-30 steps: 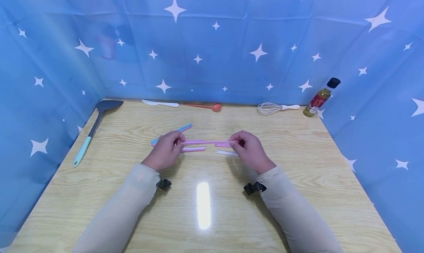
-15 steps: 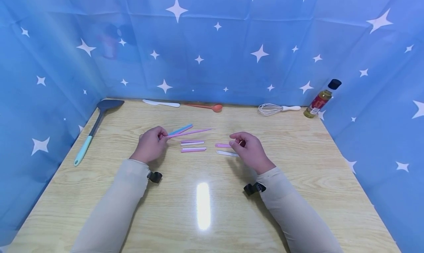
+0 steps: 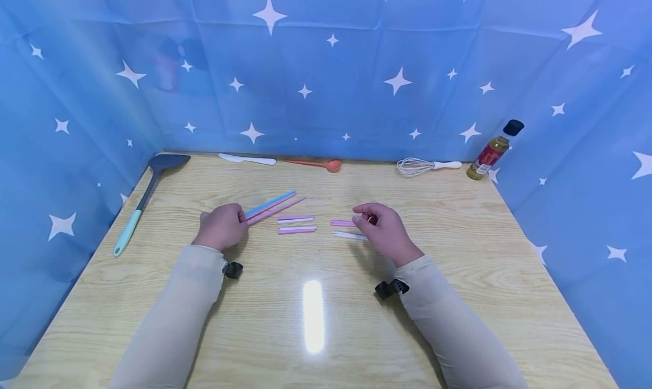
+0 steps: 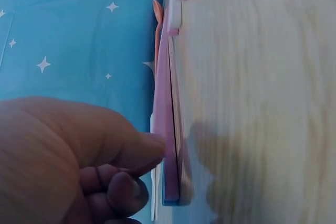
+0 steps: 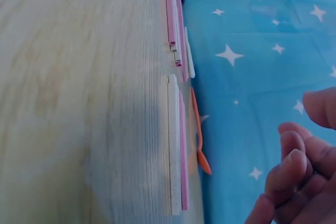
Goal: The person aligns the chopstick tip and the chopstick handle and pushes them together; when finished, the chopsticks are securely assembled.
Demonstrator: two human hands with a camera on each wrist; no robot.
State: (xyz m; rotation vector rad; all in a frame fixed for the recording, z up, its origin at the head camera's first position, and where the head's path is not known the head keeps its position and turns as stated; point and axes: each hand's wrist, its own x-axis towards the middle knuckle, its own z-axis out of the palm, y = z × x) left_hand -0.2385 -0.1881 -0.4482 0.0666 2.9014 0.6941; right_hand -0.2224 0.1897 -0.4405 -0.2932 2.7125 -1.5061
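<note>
Head view shows the left hand at the left end of a long pink stick, which lies slantwise on the desk, just beside a blue stick and its pink companion. According to the left wrist view, one fingertip touches this stick; whether another finger closes on it from the far side is hidden, so I cannot tell if it is pinched or only touched. The right hand has loosely bent fingers and grasps nothing; it hangs above the right ends of a pink piece and a white piece. Between the two hands lie an upper short pair and a lower short pair, each pink and white.

To handle the long pink stick well, I would keep the pressure light, because so thin a thing probably turns easily around the held end. Its free tip deserves attention: it should stay in line with the blue stick and away from the upper short pair. When letting go, the fingers should lift straight up, without dragging the neighbours. The right hand does best to remain high, so that it does not brush the pieces under it.
</note>
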